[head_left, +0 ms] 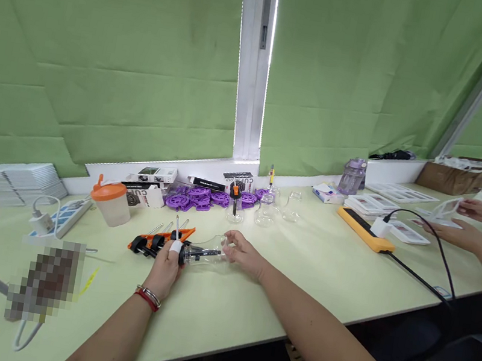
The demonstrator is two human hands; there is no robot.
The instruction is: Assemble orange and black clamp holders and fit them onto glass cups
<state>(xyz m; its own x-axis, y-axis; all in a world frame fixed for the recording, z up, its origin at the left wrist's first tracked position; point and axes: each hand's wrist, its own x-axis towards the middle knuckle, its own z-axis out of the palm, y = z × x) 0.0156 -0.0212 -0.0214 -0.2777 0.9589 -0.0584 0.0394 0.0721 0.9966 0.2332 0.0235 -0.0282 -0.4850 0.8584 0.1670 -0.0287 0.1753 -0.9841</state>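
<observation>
A clear glass flask (pixel 206 252) lies on its side on the pale green table (pixel 308 276). My left hand (pixel 166 269), a white bandage on one finger, is closed on a black screwdriver handle at the flask's mouth, with the metal shaft inside the glass. My right hand (pixel 244 254) grips the flask's round end. Orange and black screwdrivers (pixel 153 240) lie just left of my left hand.
Purple plastic wheels (pixel 201 197) and three upright glass flasks (pixel 263 211) stand behind. An orange-lidded cup (pixel 112 201) and a power strip (pixel 62 216) sit left. A yellow power strip (pixel 365 231) with a black cable lies right. Another person's hands (pixel 466 231) handle white trays far right.
</observation>
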